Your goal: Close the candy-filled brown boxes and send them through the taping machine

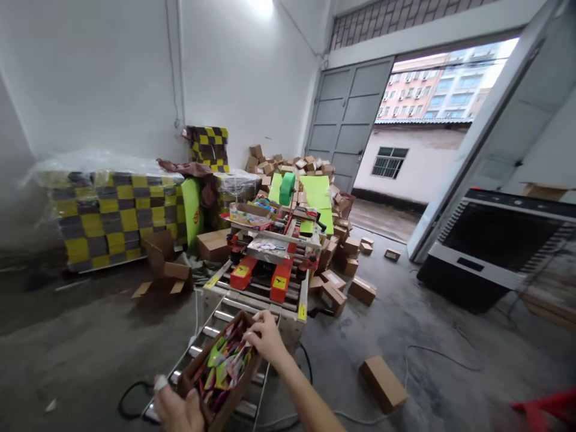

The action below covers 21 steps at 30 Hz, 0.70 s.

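Observation:
An open cardboard box (245, 384) sits on the roller conveyor (209, 331), filled with small colourful packets (220, 366) in pink, green and yellow. My right hand (265, 339) is closed at the box's far right corner, thumb and fingers pinching its upper edge. My left hand (177, 411) is by the near left corner, thumb and finger spread apart; it is slightly blurred and cut off by the frame. White coverings show on some fingertips. Just beyond the box stands a carton taping machine (258, 279) with orange side guides and a green tape roll (287, 188) on top.
Many small closed cartons (333, 297) are heaped behind and right of the machine. One carton (383, 384) lies on the floor at right, near a cable. An opened carton (166, 270) and a plastic-wrapped yellow-and-grey stack (117, 216) stand left. An air cooler (486, 246) stands right.

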Motion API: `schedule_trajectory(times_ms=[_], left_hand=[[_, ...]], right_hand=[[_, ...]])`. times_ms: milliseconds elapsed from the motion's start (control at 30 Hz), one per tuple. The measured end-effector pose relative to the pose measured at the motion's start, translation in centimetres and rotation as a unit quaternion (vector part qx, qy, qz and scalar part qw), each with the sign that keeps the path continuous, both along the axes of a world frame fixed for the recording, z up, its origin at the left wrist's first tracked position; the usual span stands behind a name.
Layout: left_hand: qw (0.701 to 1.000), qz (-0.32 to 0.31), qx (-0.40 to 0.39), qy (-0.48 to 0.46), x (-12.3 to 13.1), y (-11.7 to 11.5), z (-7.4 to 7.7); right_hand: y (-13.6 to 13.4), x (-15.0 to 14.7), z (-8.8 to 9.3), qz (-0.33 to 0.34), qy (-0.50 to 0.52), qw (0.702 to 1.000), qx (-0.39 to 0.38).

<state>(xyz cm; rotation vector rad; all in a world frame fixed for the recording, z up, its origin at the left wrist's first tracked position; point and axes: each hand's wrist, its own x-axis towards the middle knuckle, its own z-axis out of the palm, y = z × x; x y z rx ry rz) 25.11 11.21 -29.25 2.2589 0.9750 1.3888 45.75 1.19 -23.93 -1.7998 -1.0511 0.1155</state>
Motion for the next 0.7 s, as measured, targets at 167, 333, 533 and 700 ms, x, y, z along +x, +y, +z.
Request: schedule_trajectory(times_ms=[167,333,533,700], left_hand=[[0.953,-0.158,0.192,0.173,2.4,1.6,-0.5],[0.949,-0.262,0.056,0.169,2.9,4.0,-1.6],[0.923,-0.318,-0.189,0.106,1.7,4.6,-0.7],[0.966,-0.183,0.051,0.177,2.8,1.0,1.6]], right_hand=[[0.5,0.0,0.9,0.153,-0.183,0.958,-0.160],[1.6,0.1,1.6,0.169,-0.202,0.944,-0.196],[5.0,-1.6,1.4,0.070,-0.133,0.964,-0.219],[7.0,-1.6,1.0,0.044,-0.149,0.959,-0.238]])
